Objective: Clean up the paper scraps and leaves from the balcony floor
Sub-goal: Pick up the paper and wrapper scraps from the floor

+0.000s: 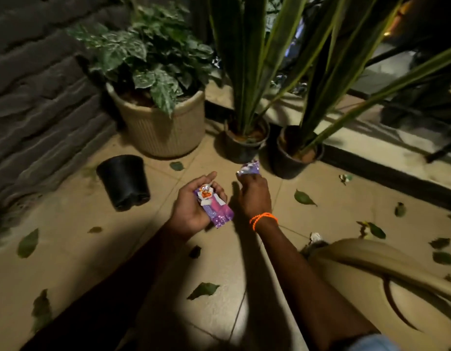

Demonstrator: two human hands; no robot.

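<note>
Above the tiled balcony floor (87,252), the right hand (253,196) pinches a purple wrapper (249,168) in its fingers, while the left hand (194,206), palm up with fingers curled, cradles another purple wrapper (219,212) and an orange-and-white scrap (206,193). Leaves (304,198) lie scattered around; a black pot (124,182) lies tipped near potted plants (158,97).

Left hand (194,206) cups purple wrappers (215,211); right hand (253,196) pinches purple scrap (249,167).
</note>
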